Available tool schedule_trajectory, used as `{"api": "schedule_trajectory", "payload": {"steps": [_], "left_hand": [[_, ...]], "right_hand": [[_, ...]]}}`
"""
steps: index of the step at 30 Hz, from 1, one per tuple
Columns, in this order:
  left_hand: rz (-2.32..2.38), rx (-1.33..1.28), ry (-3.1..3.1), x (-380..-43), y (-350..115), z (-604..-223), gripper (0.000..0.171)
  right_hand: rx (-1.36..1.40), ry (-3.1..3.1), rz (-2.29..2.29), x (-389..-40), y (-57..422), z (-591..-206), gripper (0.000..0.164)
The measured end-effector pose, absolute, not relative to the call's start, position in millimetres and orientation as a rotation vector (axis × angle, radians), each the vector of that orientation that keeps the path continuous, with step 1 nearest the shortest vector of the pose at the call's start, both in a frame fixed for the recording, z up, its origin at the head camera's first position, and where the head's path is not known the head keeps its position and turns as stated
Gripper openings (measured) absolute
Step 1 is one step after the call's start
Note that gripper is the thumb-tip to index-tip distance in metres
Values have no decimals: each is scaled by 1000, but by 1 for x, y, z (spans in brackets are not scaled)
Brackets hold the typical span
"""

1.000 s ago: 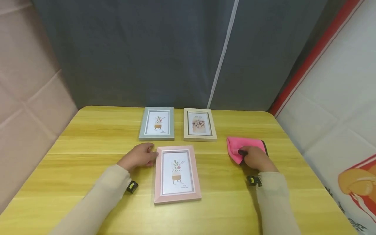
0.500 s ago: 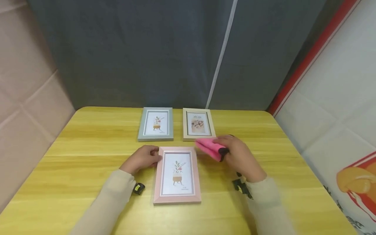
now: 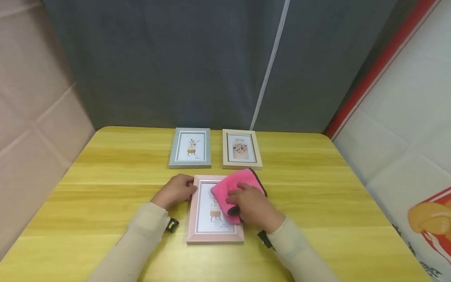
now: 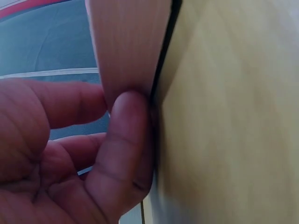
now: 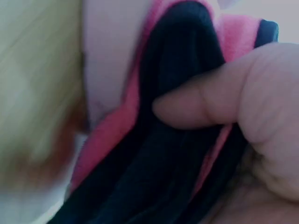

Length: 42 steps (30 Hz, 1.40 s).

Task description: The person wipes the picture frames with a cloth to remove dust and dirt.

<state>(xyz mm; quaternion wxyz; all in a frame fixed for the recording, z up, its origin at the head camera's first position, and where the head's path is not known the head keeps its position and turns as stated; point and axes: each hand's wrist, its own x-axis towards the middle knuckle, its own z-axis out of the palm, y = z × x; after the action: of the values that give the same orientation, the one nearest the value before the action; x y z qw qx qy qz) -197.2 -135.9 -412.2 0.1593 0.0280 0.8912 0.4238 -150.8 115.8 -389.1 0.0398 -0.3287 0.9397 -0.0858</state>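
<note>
On the table lies a pink picture frame [image 3: 215, 238] with a potted-plant print. My left hand [image 3: 177, 190] grips its upper left edge; in the left wrist view the thumb [image 4: 126, 130] presses the frame's side and a finger meets its front edge. A folded pink cloth [image 3: 222, 191] with dark trim covers the upper right part of that frame's glass. My right hand [image 3: 255, 207] holds the cloth from above, and the right wrist view has the thumb [image 5: 196, 105] on the dark trim. The fingers beneath the cloth are hidden there.
Behind the pink frame lie a blue-grey picture frame [image 3: 190, 164] and, to its right, a cream picture frame [image 3: 243, 165]. The wood-grain table [image 3: 310, 196] ends at a dark curtain [image 3: 158, 70]. A white printed sheet [image 3: 398, 117] hangs on the right.
My right hand has brought the pink cloth leftward from the table's right side onto the pink picture frame. The left hand has stayed at the frame's left edge, its fingers closing in there.
</note>
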Motion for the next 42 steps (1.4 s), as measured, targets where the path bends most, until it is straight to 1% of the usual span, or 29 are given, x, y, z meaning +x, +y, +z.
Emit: {"api": "schedule_trajectory", "payload": {"steps": [3,9,11,15,17,19,21,26,30,34,36,38,42], "left_hand": [[1179,55,2565,-196,-133,-412,23],[1187,34,2568,-196,-133,-413,10],[1183,51,2575,-197,-133,-413,11],[1161,69,2573,-198,-134,-410,13],[1157,76,2560,-197,-136,-410,13],[1154,86,2553,-197,-137,-411,12],[1154,98,2551,-197,-137,-411,12],[1084,183,2605,-198,-138,-411,18],[1050,224,2625,-199,-137,-411,18],[1052,217,2621,-201,-137,-411,21],[1038,221,2626,-201,-137,-411,23],[1033,213,2629,-200,-137,-411,21],[1020,190,2642,-198,-136,-409,22]], "right_hand": [[-1047,2796,-273,-144,119,-381,34],[-1114,2641,-268,-117,128,-362,43],[-1149,2632,-237,-109,129,-359,43],[-1206,2703,-132,-100,121,-365,34],[-1185,2747,-97,-100,116,-369,23],[-1157,2778,-72,-102,112,-372,14],[-1119,2799,-49,-107,108,-374,11],[-1017,2826,-17,-128,101,-378,15],[-910,2849,6,-148,99,-380,15],[-812,2885,73,-166,94,-382,24],[-773,2892,96,-172,92,-383,28],[-757,2895,85,-175,91,-383,31],[-804,2889,-94,-177,99,-383,28]]}}
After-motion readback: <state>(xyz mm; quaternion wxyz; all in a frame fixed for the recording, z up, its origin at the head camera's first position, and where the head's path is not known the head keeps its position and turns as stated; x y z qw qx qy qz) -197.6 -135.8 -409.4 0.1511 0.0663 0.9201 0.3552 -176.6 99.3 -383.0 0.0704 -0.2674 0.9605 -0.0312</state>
